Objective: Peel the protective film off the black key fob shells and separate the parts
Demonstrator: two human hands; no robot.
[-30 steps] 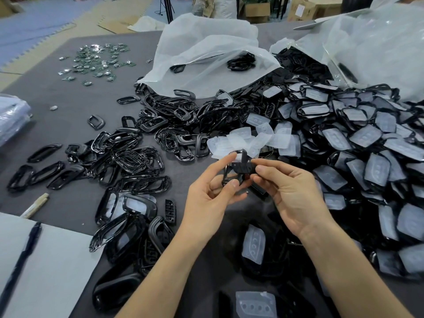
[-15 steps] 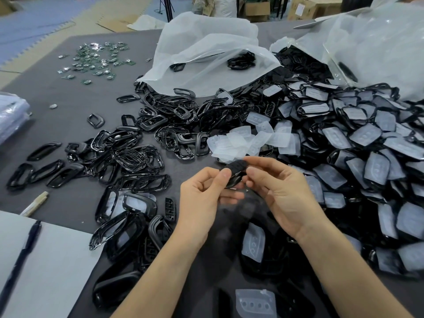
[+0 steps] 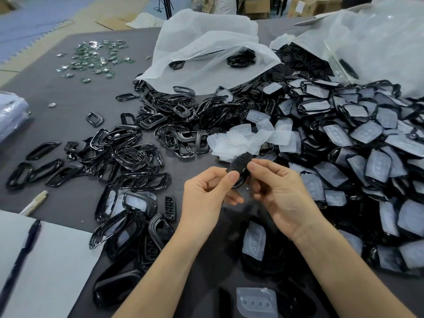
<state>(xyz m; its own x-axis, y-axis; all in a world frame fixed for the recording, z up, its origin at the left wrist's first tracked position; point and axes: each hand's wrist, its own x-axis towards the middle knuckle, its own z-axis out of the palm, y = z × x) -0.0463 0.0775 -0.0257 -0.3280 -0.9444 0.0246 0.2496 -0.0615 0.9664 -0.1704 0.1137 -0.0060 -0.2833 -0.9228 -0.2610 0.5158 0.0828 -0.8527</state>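
Observation:
One black key fob shell [image 3: 239,168] is held above the table's middle between both hands. My left hand [image 3: 207,196] pinches its lower left side with thumb and fingers. My right hand [image 3: 278,193] pinches its right side, thumb on top. A loose pile of peeled translucent films [image 3: 252,138] lies just behind the hands. To the right spreads a big heap of film-covered shells [image 3: 358,145]. Separated black frames [image 3: 128,157] are scattered on the left.
A grey table [image 3: 68,102] carries two white plastic bags [image 3: 206,53] at the back, small green circuit boards [image 3: 96,56] at the far left, white paper with a black pen [image 3: 20,258] at the near left, and a marker [image 3: 34,203].
The shell has turned in my fingers from upright to lying flatter, and both hands have closed tighter on it. The hands stayed over the same spot.

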